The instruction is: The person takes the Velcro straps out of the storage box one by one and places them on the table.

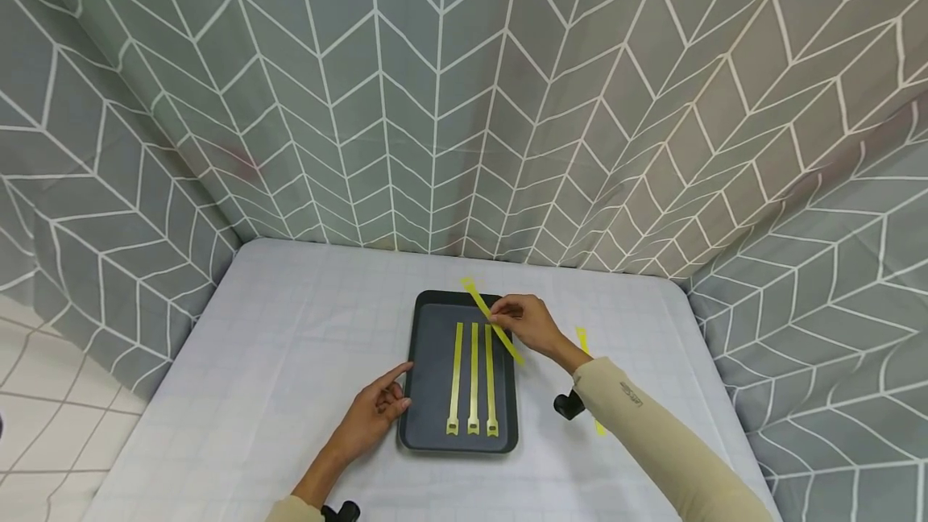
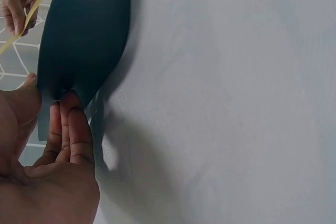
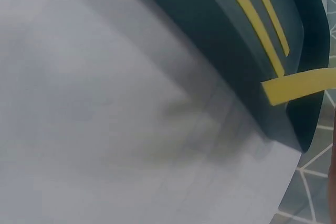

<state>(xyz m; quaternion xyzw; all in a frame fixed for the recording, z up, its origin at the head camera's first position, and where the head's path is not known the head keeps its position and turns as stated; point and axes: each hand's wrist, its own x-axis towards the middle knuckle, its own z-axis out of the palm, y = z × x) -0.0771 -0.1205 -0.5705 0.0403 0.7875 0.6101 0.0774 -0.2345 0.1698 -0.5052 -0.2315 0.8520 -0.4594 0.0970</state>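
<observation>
A dark grey rectangular tray (image 1: 428, 377) lies on the white-covered table. Inside it, three yellow hook-and-loop cable ties (image 1: 474, 377) run side by side, slotted heads toward the near end. My right hand (image 1: 532, 325) pinches another yellow cable tie (image 1: 474, 296) near its middle, slanted above the tray's far right corner, slotted head pointing away. That strap's plain end (image 3: 296, 86) shows in the right wrist view. My left hand (image 1: 370, 417) holds the tray's left edge. In the left wrist view, its fingertips (image 2: 73, 100) touch the tray's outer wall.
Another yellow strap (image 1: 582, 338) lies right of the tray, partly hidden beneath my right forearm. A black wrist camera (image 1: 569, 404) is worn on that arm. Grey curtains (image 1: 464, 103) with white zigzag lines hang behind and beside the table (image 1: 290, 329).
</observation>
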